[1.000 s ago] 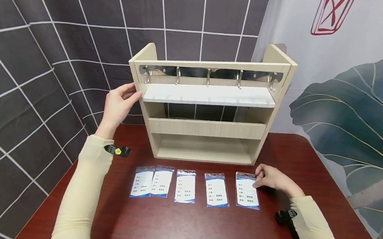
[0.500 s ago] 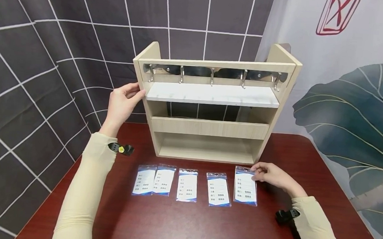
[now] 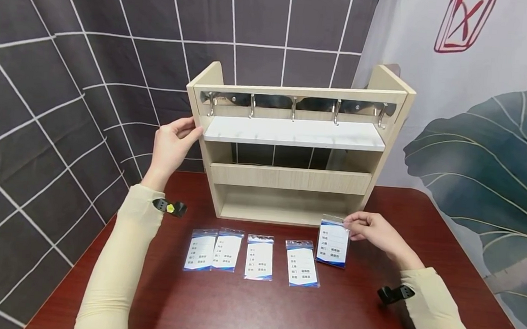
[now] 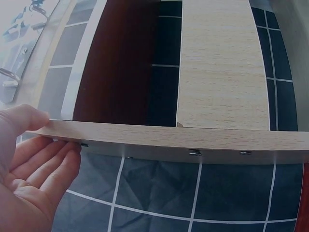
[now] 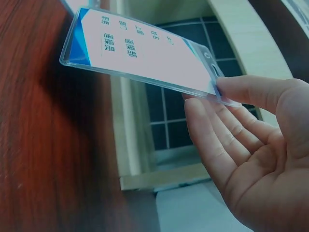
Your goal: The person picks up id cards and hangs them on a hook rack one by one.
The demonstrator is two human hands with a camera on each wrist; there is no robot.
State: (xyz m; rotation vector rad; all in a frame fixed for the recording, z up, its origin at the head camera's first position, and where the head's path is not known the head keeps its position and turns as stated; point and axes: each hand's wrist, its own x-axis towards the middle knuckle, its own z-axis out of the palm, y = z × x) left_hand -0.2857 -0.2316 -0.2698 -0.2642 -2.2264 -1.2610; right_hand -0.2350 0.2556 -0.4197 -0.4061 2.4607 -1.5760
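My right hand (image 3: pixel 375 233) pinches a clear-sleeved badge (image 3: pixel 333 242) by its upper right corner, between thumb and fingers. In the right wrist view the badge (image 5: pixel 145 53) is tilted, with its slotted top end at the thumb and its lower end over the table. My left hand (image 3: pixel 171 143) grips the left side panel of a pale wooden shelf unit (image 3: pixel 290 178), thumb on the front edge and fingers behind, as the left wrist view shows with the hand (image 4: pixel 38 164) at the panel edge. A metal hook rail (image 3: pixel 294 103) with several hooks runs below the unit's top bar.
Several more badges lie in a row on the dark red table (image 3: pixel 253 316): a left pair (image 3: pixel 201 250) that overlaps, a middle badge (image 3: pixel 259 257) and a right badge (image 3: pixel 302 264). A white shelf board (image 3: pixel 293 132) sits under the hooks. A dark gridded curtain (image 3: pixel 114 72) hangs behind.
My right hand has lifted the rightmost badge off the table and moved it up and slightly left, toward the shelf unit. My left hand keeps its grip on the side panel.
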